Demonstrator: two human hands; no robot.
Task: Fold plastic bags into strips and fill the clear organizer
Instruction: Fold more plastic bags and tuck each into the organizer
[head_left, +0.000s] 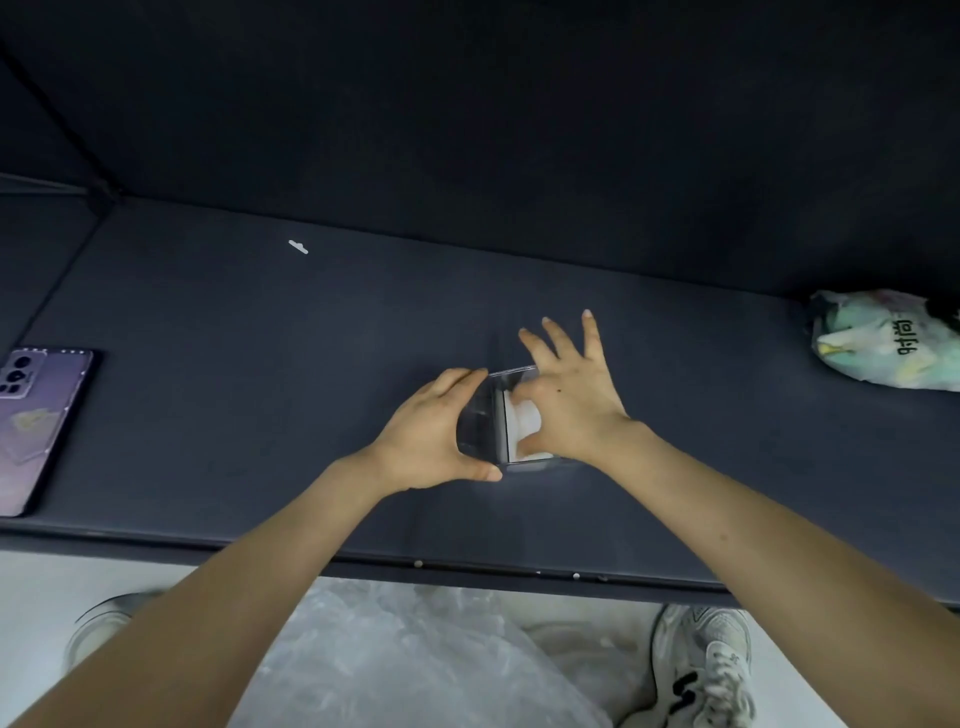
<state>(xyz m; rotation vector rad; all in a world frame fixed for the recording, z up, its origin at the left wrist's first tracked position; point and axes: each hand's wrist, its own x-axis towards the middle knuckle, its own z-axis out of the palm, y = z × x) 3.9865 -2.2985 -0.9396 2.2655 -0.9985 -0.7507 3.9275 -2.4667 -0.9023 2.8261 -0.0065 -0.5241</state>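
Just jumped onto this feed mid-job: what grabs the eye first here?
Both hands meet at the middle of the dark table: the left hand grips the clear organizer while the right hand, fingers splayed, seems to pinch a folded white bag into it. Off to the sides lie a purple phone at the left edge and a stuffed printed bag at the far right.

Cropped by picture edges: phone (36, 431) at left, printed bag (883, 348) at right. Half hidden beneath right hand (571, 400): white strip (527, 415) in organizer (480, 415).
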